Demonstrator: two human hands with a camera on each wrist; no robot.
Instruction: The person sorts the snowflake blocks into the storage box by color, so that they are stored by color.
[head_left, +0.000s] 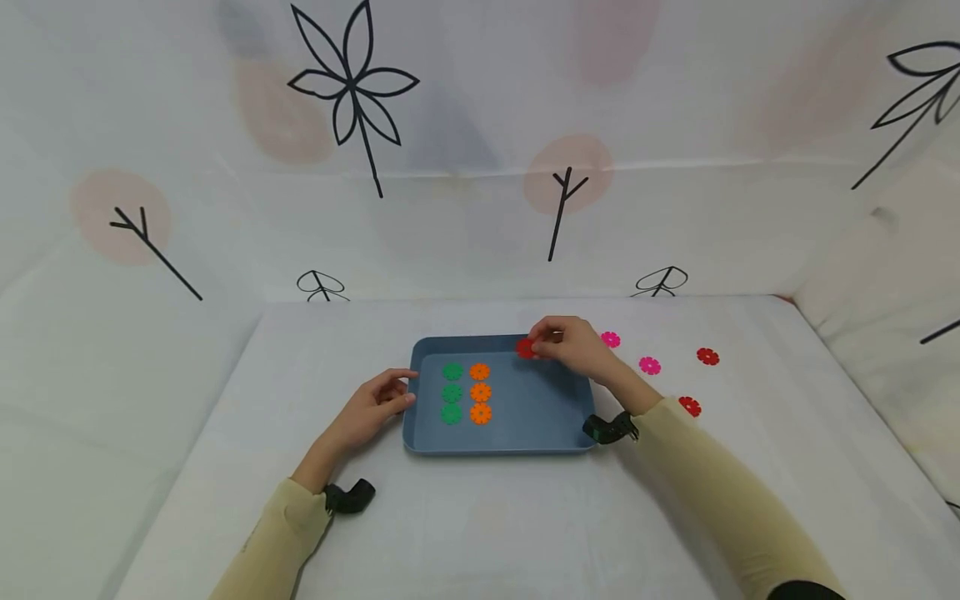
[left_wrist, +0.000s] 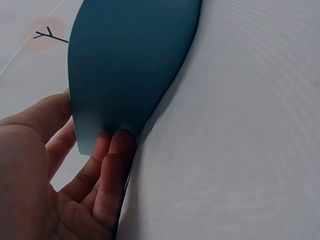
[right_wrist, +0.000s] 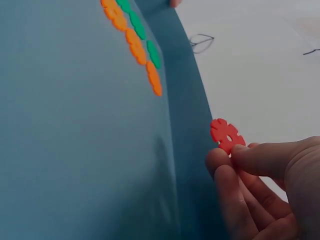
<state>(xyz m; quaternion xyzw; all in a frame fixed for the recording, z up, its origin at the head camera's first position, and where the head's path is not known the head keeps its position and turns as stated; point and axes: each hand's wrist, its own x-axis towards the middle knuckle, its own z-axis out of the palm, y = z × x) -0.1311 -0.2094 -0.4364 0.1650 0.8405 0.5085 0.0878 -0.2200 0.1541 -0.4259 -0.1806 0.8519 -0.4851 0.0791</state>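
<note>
My right hand [head_left: 573, 343] pinches a red flower-shaped notched disc [right_wrist: 227, 135] between thumb and fingers, above the tray's far rim. Inside the blue-grey tray [head_left: 540, 408], three green notched discs [head_left: 452, 392] form a column on the left. Three orange notched discs [head_left: 481, 392] make a column right beside them. At the tray's left side, my left hand [head_left: 371, 408] holds the edge. The left wrist view shows its thumb at the rim and bent fingers [left_wrist: 112, 185] against the outer wall.
Right of the tray, two pink notched discs [head_left: 649, 366] and two more red discs [head_left: 707, 357] lie loose on the white-covered table [head_left: 480, 525]. A white patterned cloth [head_left: 465, 233] stands behind and at both sides.
</note>
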